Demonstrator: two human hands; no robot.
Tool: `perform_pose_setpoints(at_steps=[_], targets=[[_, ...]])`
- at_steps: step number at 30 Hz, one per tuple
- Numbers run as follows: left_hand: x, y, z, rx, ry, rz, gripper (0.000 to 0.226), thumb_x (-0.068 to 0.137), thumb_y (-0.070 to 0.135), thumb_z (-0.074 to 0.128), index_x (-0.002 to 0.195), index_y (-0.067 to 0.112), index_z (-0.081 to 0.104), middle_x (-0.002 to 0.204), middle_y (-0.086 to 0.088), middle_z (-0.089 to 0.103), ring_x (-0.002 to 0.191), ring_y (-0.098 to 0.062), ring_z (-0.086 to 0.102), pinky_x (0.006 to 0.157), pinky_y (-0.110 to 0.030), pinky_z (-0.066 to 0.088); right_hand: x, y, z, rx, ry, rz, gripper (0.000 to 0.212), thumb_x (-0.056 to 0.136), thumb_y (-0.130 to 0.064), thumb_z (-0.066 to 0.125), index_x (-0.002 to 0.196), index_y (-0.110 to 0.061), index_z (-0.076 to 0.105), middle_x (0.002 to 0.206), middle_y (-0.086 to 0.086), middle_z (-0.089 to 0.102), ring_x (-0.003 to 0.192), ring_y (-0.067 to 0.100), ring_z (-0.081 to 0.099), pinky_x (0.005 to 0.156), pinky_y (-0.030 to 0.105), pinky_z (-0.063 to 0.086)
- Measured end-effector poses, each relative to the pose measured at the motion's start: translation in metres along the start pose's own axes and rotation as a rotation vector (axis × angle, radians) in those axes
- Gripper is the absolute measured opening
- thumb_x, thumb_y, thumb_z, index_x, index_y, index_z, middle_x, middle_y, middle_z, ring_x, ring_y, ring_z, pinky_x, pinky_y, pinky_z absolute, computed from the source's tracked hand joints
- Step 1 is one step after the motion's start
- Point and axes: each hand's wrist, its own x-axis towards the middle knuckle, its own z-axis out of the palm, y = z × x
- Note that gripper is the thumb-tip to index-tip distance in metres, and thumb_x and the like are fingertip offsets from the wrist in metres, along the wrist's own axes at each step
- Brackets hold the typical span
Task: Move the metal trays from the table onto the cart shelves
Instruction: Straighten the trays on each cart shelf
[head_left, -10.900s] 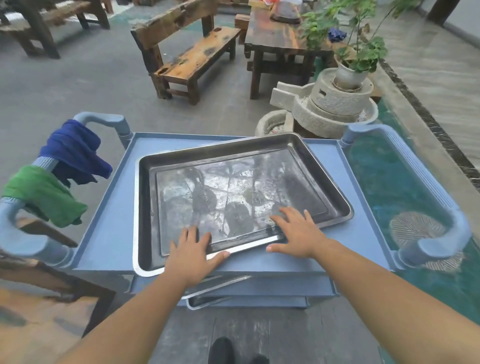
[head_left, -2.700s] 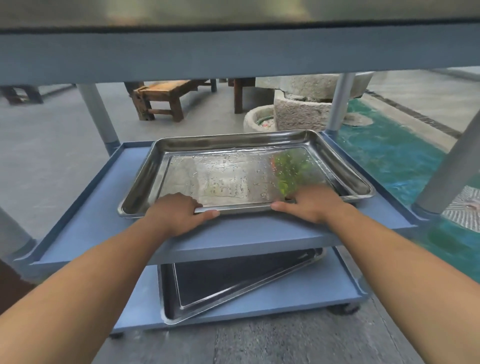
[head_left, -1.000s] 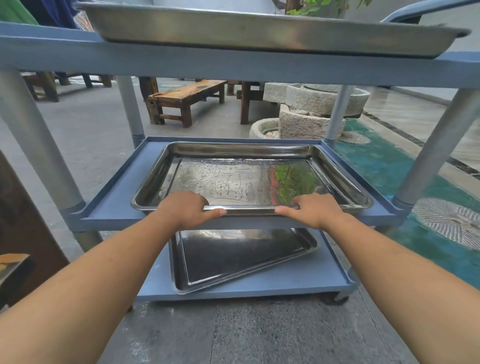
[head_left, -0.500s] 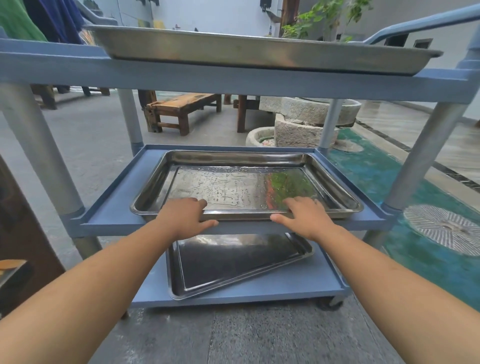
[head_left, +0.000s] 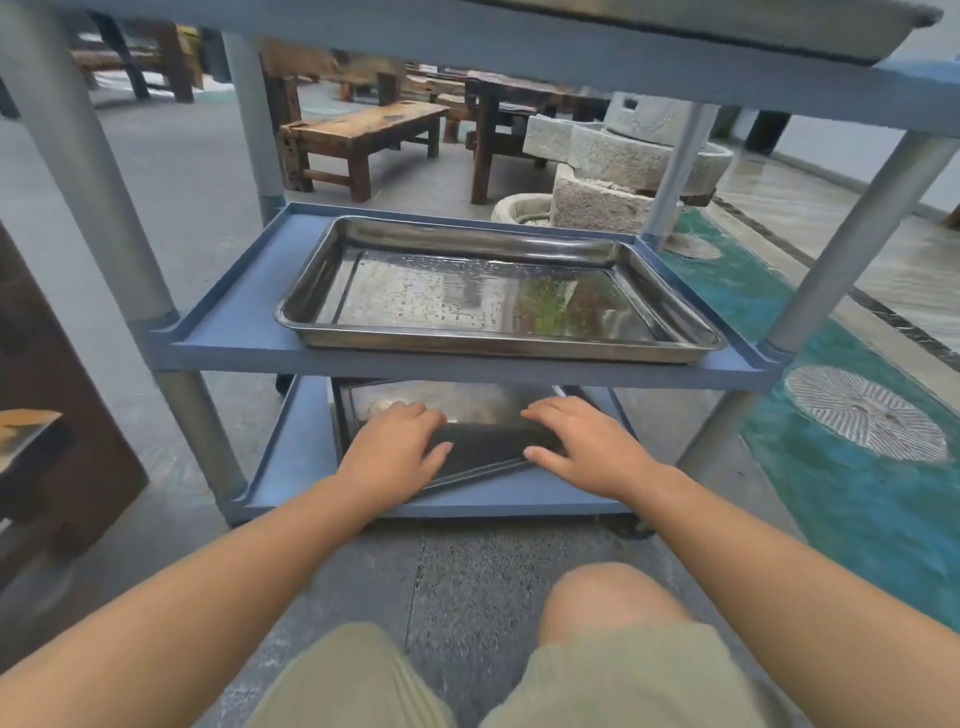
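A blue three-shelf cart (head_left: 234, 338) stands before me. A wet metal tray (head_left: 493, 296) lies flat on its middle shelf. A second metal tray (head_left: 488, 415) lies askew on the bottom shelf (head_left: 291, 467). My left hand (head_left: 395, 452) grips that bottom tray at its near left edge, thumb hooked over the rim. My right hand (head_left: 587, 447) holds its near right edge with fingers spread on the tray and thumb at the rim. The underside of a third tray (head_left: 753, 26) shows on the top shelf.
Grey cart posts (head_left: 93, 182) flank the shelves. Wooden benches (head_left: 358, 135) and a stone mill (head_left: 618, 166) stand behind the cart. A teal pool (head_left: 831, 415) lies at the right. Dark wooden furniture (head_left: 47, 415) is at the left. My knees are below.
Both hands have let go of the middle-shelf tray and dropped to the tray on the bottom shelf. My view has sunk lower as I crouch.
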Motion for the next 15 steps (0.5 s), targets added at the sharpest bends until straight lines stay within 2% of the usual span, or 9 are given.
perform_pose_setpoints(at_steps=[3,7,12,15], targets=[[0.003,-0.014,0.028,0.042,-0.096,-0.048,0.045,0.093,0.05,0.05,0.123,0.018,0.058,0.115,-0.002,0.063,0.109,-0.024,0.057,0.089,-0.04,0.05,0.007,0.01,0.035,0.076,-0.11,0.091,0.065,0.089,-0.06,0.05,0.142,-0.023,0.045,0.143,-0.002,0.05,0.134,0.017,0.042,0.106,0.038,0.042],[0.019,-0.035,0.082,0.053,-0.226,-0.107,0.056,0.091,0.061,0.046,0.129,0.02,0.054,0.117,-0.002,0.062,0.11,-0.024,0.056,0.09,-0.041,0.049,0.016,0.038,0.102,0.178,-0.273,0.196,0.079,0.087,-0.067,0.049,0.15,-0.02,0.034,0.153,0.002,0.036,0.14,0.021,0.033,0.112,0.037,0.032],[0.03,-0.062,0.156,0.042,-0.32,-0.222,0.064,0.087,0.068,0.046,0.129,0.02,0.053,0.116,-0.003,0.06,0.111,-0.026,0.055,0.09,-0.043,0.05,0.026,0.074,0.179,0.156,-0.36,0.288,0.088,0.085,-0.073,0.047,0.152,-0.019,0.029,0.159,0.008,0.024,0.145,0.025,0.023,0.117,0.041,0.026],[0.035,-0.077,0.192,0.09,-0.352,-0.281,0.071,0.084,0.074,0.045,0.13,0.021,0.051,0.122,-0.003,0.055,0.115,-0.027,0.051,0.091,-0.046,0.049,0.037,0.096,0.208,0.145,-0.336,0.312,0.09,0.085,-0.073,0.046,0.154,-0.02,0.023,0.161,0.009,0.017,0.148,0.026,0.017,0.117,0.043,0.022]])
